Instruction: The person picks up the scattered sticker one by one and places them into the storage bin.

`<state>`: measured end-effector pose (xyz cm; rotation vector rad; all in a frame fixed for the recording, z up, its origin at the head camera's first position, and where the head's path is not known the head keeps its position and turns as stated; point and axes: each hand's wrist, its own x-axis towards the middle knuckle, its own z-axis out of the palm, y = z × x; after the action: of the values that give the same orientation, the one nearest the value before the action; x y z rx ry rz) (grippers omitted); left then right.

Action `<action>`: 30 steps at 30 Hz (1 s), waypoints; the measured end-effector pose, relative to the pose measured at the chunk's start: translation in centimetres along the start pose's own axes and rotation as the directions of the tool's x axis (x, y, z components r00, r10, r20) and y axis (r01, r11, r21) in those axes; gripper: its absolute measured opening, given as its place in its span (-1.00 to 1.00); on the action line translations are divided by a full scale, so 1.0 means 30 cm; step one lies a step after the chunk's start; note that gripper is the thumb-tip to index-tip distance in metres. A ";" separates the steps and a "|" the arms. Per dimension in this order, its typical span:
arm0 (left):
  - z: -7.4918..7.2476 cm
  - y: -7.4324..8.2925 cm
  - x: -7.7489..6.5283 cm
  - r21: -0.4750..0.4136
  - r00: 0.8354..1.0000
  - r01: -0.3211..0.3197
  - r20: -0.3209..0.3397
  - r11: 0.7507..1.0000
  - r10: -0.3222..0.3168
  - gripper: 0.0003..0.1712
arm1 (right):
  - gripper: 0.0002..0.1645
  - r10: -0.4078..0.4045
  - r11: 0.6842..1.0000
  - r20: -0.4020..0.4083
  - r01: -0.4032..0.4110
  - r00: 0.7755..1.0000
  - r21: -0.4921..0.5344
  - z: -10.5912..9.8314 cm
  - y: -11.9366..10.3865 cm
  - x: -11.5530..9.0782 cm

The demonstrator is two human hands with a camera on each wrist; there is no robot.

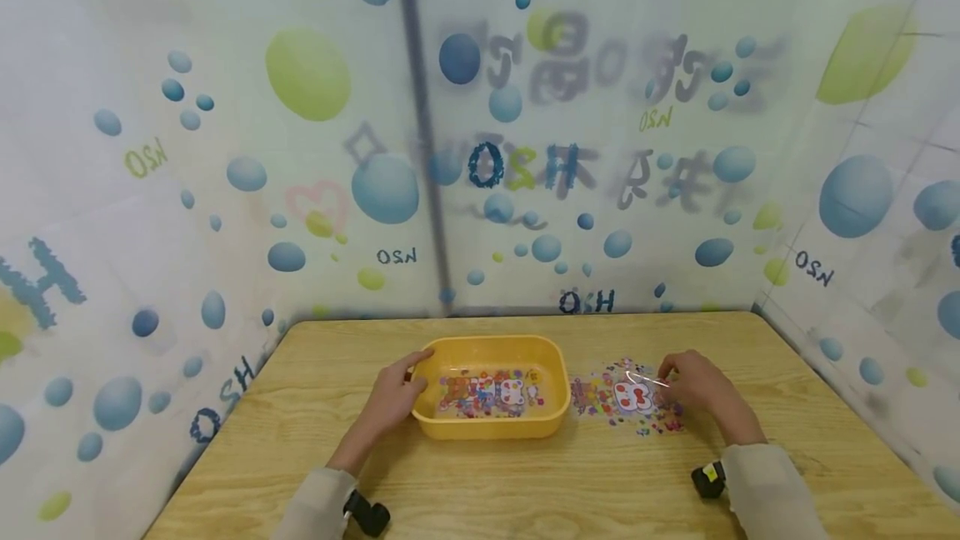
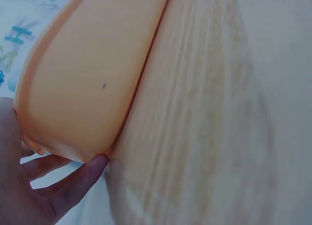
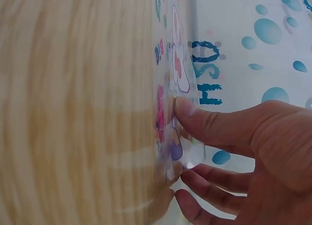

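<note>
My left hand holds the left end of a yellow plastic basin, its thumb at the rim. In the left wrist view, the fingers reach round the end wall of the basin, low down near the table. Colourful cartoon stickers lie on the basin's floor. To the right of the basin is a clear sheet printed with small cartoon pictures. My right hand pinches a clear plastic piece with a white cartoon rabbit by its right end, thumb on its face.
The wooden table runs back to a white curtain printed with blue and green drops. More curtain hangs at both sides. A black wrist camera is on the left wrist, another on the right.
</note>
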<state>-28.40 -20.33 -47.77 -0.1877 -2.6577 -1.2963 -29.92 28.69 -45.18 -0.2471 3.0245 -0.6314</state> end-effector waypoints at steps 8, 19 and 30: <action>-0.001 0.008 -0.001 0.017 1.000 0.016 0.003 1.000 -0.016 -0.40 | -0.71 -0.008 1.000 -0.006 0.008 1.000 0.019 0.005 0.001 -0.002; 0.001 0.001 -0.003 0.005 1.000 -0.007 0.012 1.000 0.007 -0.41 | -0.61 0.038 0.998 0.021 -0.039 0.999 0.054 0.007 -0.001 -0.005; -0.003 0.005 -0.007 0.017 1.000 -0.014 0.006 1.000 0.014 -0.42 | -0.41 0.075 0.993 0.030 -0.078 0.997 0.090 0.002 -0.012 -0.003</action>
<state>-28.16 -20.32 -47.62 -0.2077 -2.6658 -1.2709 -29.77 28.36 -45.09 -0.1341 2.9535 -0.7512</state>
